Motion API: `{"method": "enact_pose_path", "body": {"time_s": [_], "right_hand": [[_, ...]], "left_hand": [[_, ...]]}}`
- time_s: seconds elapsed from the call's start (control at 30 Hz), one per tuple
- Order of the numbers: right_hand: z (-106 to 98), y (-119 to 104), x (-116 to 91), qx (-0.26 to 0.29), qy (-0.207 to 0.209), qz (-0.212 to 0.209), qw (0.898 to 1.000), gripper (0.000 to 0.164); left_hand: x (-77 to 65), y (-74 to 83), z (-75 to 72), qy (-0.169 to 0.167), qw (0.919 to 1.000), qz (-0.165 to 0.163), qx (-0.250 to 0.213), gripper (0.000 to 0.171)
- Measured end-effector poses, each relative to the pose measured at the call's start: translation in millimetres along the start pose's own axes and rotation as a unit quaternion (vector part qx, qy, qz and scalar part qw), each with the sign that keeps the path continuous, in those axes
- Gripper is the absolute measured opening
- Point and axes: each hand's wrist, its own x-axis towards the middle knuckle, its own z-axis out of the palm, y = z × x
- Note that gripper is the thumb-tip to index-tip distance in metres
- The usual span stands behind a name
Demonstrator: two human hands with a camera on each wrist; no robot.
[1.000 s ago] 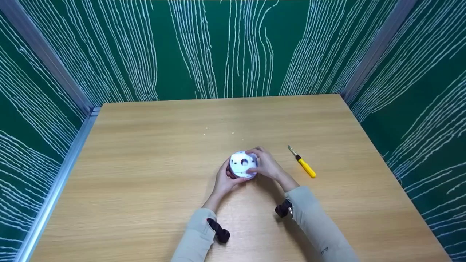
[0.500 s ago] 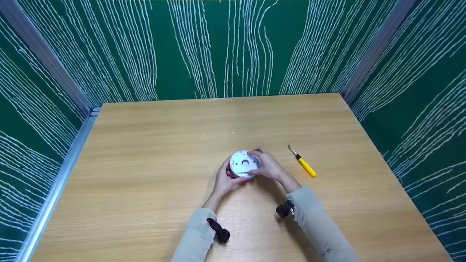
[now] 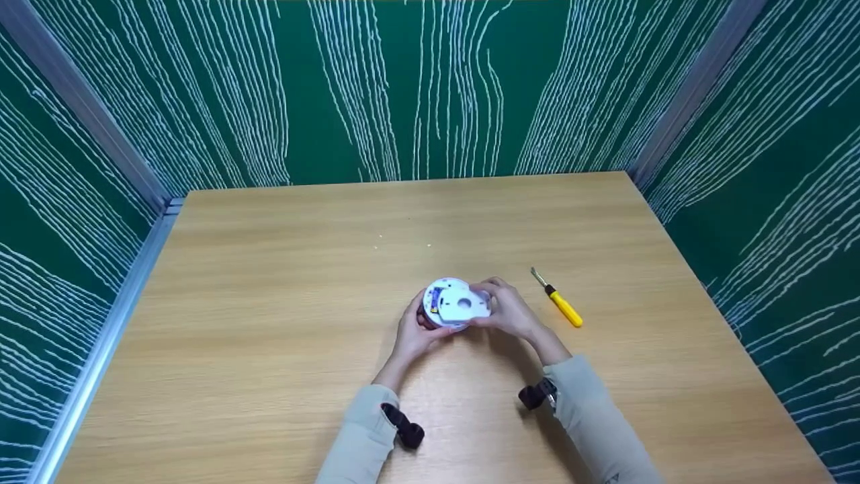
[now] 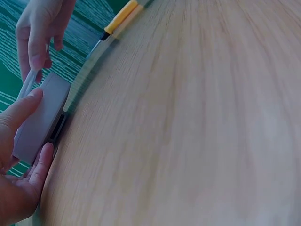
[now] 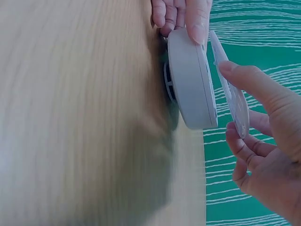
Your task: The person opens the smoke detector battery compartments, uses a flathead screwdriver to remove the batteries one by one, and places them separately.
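Observation:
My left hand (image 3: 411, 336) grips a round white smoke detector (image 5: 190, 80), thumb on its upper edge and fingers beneath. Dark slots show on its underside in the wrist views. Inside the part of it now uncovered, a blue battery (image 3: 435, 300) lies near the left rim. My right hand (image 3: 514, 316) pinches a thin white backing plate (image 5: 233, 96) between thumb and fingers. The plate has a round hole in its middle and one straight edge. It is tilted and apart from the housing in the right wrist view, overlapping the right part of the detector in the head view.
A yellow-handled screwdriver (image 3: 564, 306) lies on the wooden table (image 3: 269, 376) to the right of my hands. Small white crumbs (image 3: 428, 245) are scattered farther back. Green walls (image 3: 470, 87) with white streaks enclose the table's back and sides.
My right hand has moved to the right, lifting the backing plate off the detector and sliding it rightward, which uncovers the battery. My left hand has stayed in place.

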Motion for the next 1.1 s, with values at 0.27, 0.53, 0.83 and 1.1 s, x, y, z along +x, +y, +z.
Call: {"method": "enact_pose_path", "body": {"time_s": [0.27,0.53,0.83,1.1], "right_hand": [[-7.1,5.6,-14.6,0.016,-0.001,0.032,0.999,0.062],[-13.0,10.7,-30.7,0.025,-0.005,0.033,0.999,0.062],[-20.9,14.8,-46.7,0.016,-0.008,0.042,0.999,0.061],[-27.1,17.9,-58.7,0.015,0.001,0.047,0.999,0.061]], "left_hand": [[-6.7,24.5,-1.6,0.002,0.9999,0.003,0.014,0.082],[-6.2,25.1,-1.2,0.001,0.9998,-0.001,0.021,0.083],[0.9,-3.4,2.4,0.008,0.9999,-0.012,0.001,0.088],[3.1,-11.1,1.0,0.01,0.9993,-0.017,0.031,0.09]]}}
